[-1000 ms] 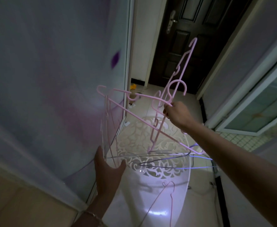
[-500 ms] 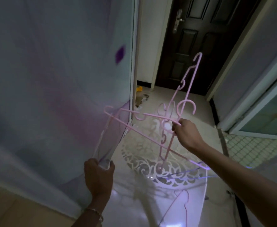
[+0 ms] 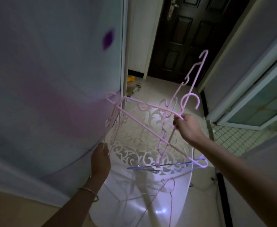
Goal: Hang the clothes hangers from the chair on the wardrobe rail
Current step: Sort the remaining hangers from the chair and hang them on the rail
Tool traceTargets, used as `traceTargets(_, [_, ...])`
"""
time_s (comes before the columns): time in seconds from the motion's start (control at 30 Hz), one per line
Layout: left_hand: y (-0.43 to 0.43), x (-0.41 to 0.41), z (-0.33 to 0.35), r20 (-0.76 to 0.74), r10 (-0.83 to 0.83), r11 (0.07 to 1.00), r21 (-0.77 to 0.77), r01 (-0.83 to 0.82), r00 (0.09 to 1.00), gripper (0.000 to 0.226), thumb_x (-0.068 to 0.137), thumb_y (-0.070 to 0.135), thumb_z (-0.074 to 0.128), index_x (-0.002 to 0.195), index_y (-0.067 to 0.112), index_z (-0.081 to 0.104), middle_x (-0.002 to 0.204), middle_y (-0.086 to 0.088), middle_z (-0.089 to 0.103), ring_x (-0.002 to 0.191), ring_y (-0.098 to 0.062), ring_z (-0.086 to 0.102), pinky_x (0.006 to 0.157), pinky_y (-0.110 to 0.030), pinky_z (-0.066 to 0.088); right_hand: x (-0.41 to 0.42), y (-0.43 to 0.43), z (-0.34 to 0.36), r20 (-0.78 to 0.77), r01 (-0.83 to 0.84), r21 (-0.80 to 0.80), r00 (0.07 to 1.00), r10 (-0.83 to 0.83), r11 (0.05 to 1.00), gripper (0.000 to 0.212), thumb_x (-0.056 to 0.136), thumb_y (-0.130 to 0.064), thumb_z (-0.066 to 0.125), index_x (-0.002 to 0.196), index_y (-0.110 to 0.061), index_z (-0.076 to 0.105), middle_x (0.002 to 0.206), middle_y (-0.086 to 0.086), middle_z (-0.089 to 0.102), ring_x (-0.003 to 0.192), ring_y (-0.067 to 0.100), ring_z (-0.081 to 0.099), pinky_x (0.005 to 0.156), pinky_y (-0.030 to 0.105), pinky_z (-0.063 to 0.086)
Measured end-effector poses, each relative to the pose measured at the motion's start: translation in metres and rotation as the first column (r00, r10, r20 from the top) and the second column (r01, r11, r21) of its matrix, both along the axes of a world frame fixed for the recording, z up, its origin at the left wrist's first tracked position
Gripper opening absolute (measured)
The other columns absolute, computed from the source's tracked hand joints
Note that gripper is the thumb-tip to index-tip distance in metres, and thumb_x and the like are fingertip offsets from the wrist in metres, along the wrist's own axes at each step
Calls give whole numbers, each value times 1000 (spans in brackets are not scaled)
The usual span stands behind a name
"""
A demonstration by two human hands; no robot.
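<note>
Right hand (image 3: 187, 126): fingers clenched around the necks of the pink hangers (image 3: 151, 122), whose hooks stick up past the knuckles.
Left hand (image 3: 101, 158): closed on the lower edge of the same tangled bunch.
Hangers: held in the air above the white chair (image 3: 151, 154).
On chair: thin wire hangers (image 3: 167, 166).

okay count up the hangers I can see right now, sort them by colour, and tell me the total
Pink hangers, tangled, held in the right hand and left hand: at least 3; exact count unclear
Purple-blue hangers on the chair: about 2
Pale wire hanger on the chair seat: 1
Total: about 6
</note>
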State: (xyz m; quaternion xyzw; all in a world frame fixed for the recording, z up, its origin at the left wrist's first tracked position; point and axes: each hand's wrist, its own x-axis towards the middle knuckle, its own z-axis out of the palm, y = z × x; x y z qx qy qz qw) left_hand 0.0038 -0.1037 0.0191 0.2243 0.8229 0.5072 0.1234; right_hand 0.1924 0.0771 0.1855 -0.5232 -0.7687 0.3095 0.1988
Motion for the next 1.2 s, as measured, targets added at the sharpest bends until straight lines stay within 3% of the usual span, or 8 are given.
traceTargets(0.1, [7,4,17,-23,-12,996,91,15,1000,35,100,22,35,87,-4,55,88,-32,61,84,-40,61,80,-48,48,2,-1,1,-30,33,-28,999,-34,999,33,92,-16,42,63,-15,57,71,11,63,60,26,53,57,31,38])
traceTargets(0.3, [10,3,49,-94,-67,986,149,80,993,30,100,15,40,73,4,43,67,-21,50,64,-18,42,59,-25,31,4,-5,-2,-99,89,-73,990,-96,993,34,95,-16,40,66,-9,56,59,5,52,50,20,43,48,27,30])
traceTargets(0.47, [9,-8,58,-148,-106,976,172,131,983,33,99,18,43,69,6,44,61,-17,48,61,-14,38,56,-27,31,2,0,-2,-158,153,-70,974,-162,986,32,95,-17,40,71,-7,58,61,7,53,47,19,40,45,25,26])
traceTargets(0.57, [8,-15,71,-80,-141,975,164,153,987,36,99,20,45,64,12,41,57,0,40,57,-13,35,52,-20,30,0,3,-1,-175,194,-66,964,-202,979,31,94,-18,41,68,-10,58,61,8,54,47,19,41,47,25,26])
traceTargets(0.67, [11,-26,85,65,-220,964,164,207,973,36,99,21,46,65,16,55,57,0,49,48,-4,43,51,-24,36,-2,6,0,-224,223,-129,943,-247,966,33,95,-20,41,68,-11,57,58,7,51,48,20,40,48,26,28])
traceTargets(0.83, [17,-30,100,189,-374,915,234,329,908,35,94,38,47,67,22,62,56,4,44,50,-8,41,58,-26,37,-22,-4,-4,-413,154,-410,847,-333,899,34,98,-15,42,64,-14,46,54,4,42,48,18,37,46,22,30])
traceTargets(1.0, [34,-11,120,251,-504,849,318,421,827,40,103,16,35,72,12,59,50,7,43,46,-3,40,58,-24,37,-49,-24,1,-471,-34,-657,799,-374,753,27,101,-20,37,95,-1,54,83,16,67,74,24,64,69,34,56])
traceTargets(1.2, [44,1,145,168,-594,799,243,551,787,39,103,16,36,77,26,63,66,8,60,54,3,53,56,-13,41,-64,-36,20,-522,-218,-750,775,-357,624,24,102,-25,37,99,-6,52,107,23,69,104,36,66,98,52,48])
